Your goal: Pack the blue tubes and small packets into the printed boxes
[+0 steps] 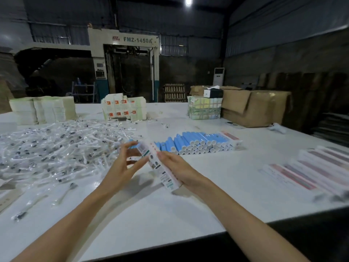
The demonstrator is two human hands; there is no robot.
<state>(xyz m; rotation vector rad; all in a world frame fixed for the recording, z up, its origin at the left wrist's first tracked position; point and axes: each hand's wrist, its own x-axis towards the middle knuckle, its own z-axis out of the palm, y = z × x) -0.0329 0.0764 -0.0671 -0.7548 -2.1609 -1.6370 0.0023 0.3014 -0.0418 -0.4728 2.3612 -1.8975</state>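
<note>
The long white printed cardboard box (162,173) was gripped by the right hand (179,169) and pinched at its top by the left hand (120,167), where the blue plastic tube (133,146) was judged best kept aligned.

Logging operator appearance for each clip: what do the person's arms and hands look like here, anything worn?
The left hand and right hand are bare: no gloves and no rings that I can make out. Both forearms are bare as well, with no sleeve, watch or bracelet showing down to the picture's lower edge.
</note>
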